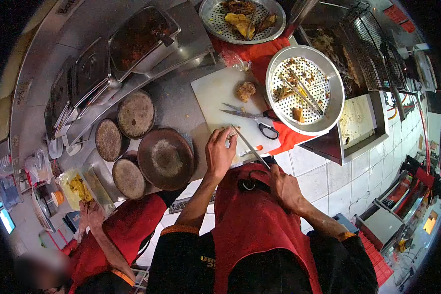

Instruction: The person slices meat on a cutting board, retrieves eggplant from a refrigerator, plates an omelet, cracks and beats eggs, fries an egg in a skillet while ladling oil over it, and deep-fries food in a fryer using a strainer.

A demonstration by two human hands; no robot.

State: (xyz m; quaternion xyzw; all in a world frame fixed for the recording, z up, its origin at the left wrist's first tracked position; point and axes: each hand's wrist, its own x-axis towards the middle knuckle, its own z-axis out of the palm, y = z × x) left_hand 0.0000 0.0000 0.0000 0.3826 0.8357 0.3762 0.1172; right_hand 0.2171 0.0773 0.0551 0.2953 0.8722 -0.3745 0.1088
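Note:
My right hand (pixel 286 189) grips the handle of a knife (pixel 249 145), its blade slanting up and left over the near edge of the white cutting board (pixel 213 100). Close to the knife tip, my left hand (pixel 220 153) has its fingers bent together on the board; a small pale piece may be between them, too small to name. Scissors (pixel 247 115) with black handles lie on the board beyond the blade. Farther back on it rests a brown, crusty piece of food (pixel 245 91).
A round perforated pan (pixel 338 110) holding tongs (pixel 299 90) and food bits stands at right; another perforated pan (pixel 210 24) sits behind. Several dark round plates (pixel 165 159) are at left. A co-worker's hands (pixel 90 215) are by a food container (pixel 99 188). Fryer baskets (pixel 370 44) stand far right.

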